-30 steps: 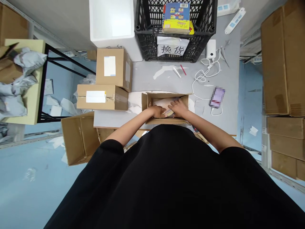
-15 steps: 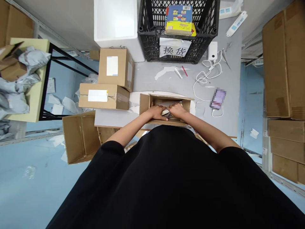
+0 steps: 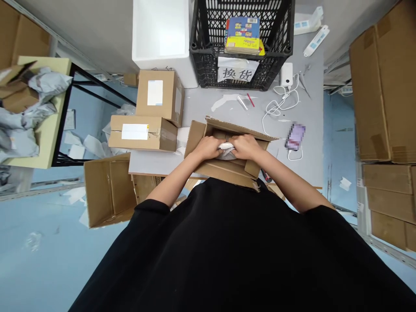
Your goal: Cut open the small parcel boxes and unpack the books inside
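The person's left hand (image 3: 208, 148) and right hand (image 3: 247, 146) sit close together inside an open carton (image 3: 199, 143), pressed on a white packet (image 3: 226, 149) from either side. The packet lies in the middle of the carton, partly hidden by the fingers, and what it holds cannot be seen. The step in hand looks like settling this packet among the carton's contents. The flaps stand open and slanted, so closing them would call for both hands to come clear first.

The carton rests on a grey counter (image 3: 198, 104). To its left are two taped boxes (image 3: 139, 134), and ahead stands a black crate (image 3: 196, 52) holding books (image 3: 243, 34), with a paper sign (image 3: 238, 69) tied to its front. A white power bank (image 3: 286, 74) trails a cable (image 3: 276, 104) near a pixelated phone (image 3: 295, 136).
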`<state>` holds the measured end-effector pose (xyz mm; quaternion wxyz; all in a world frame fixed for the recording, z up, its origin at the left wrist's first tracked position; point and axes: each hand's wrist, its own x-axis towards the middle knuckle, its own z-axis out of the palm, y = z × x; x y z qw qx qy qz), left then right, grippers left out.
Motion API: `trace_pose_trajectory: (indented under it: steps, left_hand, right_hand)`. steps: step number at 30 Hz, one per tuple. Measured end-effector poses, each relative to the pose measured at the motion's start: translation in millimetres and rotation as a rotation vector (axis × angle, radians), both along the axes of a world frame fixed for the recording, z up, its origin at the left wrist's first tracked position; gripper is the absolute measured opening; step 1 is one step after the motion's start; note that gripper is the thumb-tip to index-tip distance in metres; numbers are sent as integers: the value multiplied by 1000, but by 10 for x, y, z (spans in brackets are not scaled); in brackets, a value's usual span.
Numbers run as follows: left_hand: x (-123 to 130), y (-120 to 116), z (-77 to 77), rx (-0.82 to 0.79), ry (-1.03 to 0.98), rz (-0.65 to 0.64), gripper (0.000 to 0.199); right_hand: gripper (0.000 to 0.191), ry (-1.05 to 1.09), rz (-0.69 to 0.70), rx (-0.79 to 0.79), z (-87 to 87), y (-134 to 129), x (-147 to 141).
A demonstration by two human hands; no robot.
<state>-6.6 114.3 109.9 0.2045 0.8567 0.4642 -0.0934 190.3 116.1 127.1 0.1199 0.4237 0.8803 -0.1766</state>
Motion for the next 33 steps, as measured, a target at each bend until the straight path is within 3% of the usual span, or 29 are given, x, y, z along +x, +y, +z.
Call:
trace_pose_trajectory:
  steps: [3,7,11,16,20,24,28,33]
  left_hand:
    - [3,-20,96,9,-4,11,35]
    - [30,-68,93,-4,-5,35,35]
    - [33,-123,23,-36,30,67,39]
    - [-87,-155,-19,-35,2,123,42]
    - [-181,-165,-22,-21,-22,141,39]
    - [-223,-189,17,-13,-34,172,39]
    - [-269,-192,139,49,-101,260,41]
    - [-397,-131,243,130,-186,348,35]
  right_hand:
    - [33,14,-5,12,84,-31,-11]
    - [34,37,-41,9,32,-81,-33]
    - [32,144,-98,-54,-116,-41,97]
    - [39,395,-260,-114,-359,83,529]
    - [37,424,-328,-138,-556,79,719]
    - [44,400,-351,-136,-690,18,699]
    - [59,400,-362,-116,-718,-6,634]
    - [52,318,-436,-5,-707,42,553]
